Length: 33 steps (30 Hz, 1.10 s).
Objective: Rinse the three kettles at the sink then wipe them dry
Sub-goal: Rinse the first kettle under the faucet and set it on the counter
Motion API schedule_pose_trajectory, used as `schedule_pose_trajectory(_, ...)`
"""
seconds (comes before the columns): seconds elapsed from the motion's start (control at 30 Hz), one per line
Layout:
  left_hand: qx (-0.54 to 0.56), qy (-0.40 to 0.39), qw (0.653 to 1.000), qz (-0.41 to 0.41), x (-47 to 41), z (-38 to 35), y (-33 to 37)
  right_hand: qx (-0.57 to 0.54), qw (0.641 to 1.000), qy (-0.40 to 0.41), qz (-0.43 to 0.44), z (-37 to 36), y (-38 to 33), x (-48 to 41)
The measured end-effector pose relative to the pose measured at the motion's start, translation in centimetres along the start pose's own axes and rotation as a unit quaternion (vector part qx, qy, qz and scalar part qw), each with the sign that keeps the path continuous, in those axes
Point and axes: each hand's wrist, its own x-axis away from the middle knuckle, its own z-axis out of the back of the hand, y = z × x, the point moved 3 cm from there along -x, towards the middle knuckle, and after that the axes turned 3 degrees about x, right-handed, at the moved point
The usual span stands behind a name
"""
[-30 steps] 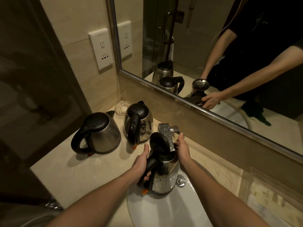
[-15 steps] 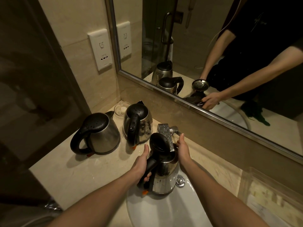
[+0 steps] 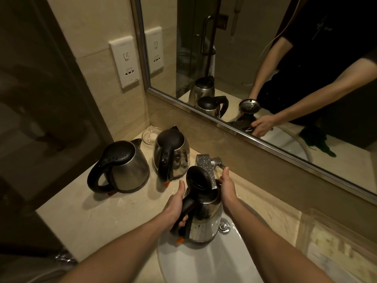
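Note:
A steel kettle (image 3: 206, 219) with its black lid raised stands upright in the white sink (image 3: 204, 264), its mouth under the chrome faucet (image 3: 206, 164). My left hand (image 3: 176, 205) grips its black handle, thumb up. My right hand (image 3: 227, 186) lies along the kettle's right side near the rim, fingertips up by the faucet lever; how it holds is hidden. Two more steel kettles with black lids sit shut on the counter: a wide one (image 3: 120, 166) at left and a taller one (image 3: 171, 154) beside the faucet.
A small glass dish (image 3: 151, 135) sits in the back corner behind the kettles. A wall socket plate (image 3: 125, 62) is above the counter, and a mirror (image 3: 265, 58) runs along the back wall. A dark panel stands at the left edge.

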Motion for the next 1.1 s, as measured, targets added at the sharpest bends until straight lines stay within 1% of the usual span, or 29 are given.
schedule_pose_trajectory(0.17,0.001,-0.004,1.0,-0.009,0.1,0.0,0.2,-0.002,1.0,0.003,-0.014,-0.4,0.0,0.0)
schedule_pose_trajectory(0.37,0.0,-0.003,1.0,-0.011,0.2,0.0,0.4,-0.006,1.0,0.025,-0.009,-0.8,0.1,0.5)
schedule_pose_trajectory(0.53,0.003,-0.001,1.0,-0.008,0.0,-0.1,0.3,-0.002,0.999,0.03,-0.011,-0.5,1.5,-1.2)
schedule_pose_trajectory(0.63,0.01,0.002,1.0,0.003,-0.3,-0.1,0.2,0.001,0.999,0.032,0.006,-0.2,2.6,-2.8)
schedule_pose_trajectory(0.7,0.011,-0.001,1.0,0.005,-0.4,-0.1,0.2,0.0,0.999,0.032,-0.001,-0.1,3.0,-3.2)
schedule_pose_trajectory(0.87,0.007,-0.001,1.0,-0.001,-0.6,0.0,0.2,0.007,0.999,0.036,-0.014,-0.4,1.8,-1.8)
schedule_pose_trajectory(1.0,0.008,-0.004,1.0,-0.002,-0.7,0.1,0.2,-0.012,0.999,0.033,-0.016,-0.1,2.5,-2.8)
schedule_pose_trajectory(1.1,0.007,-0.001,1.0,0.003,-0.9,0.1,0.2,-0.023,0.999,0.032,-0.012,0.0,1.1,-1.4)
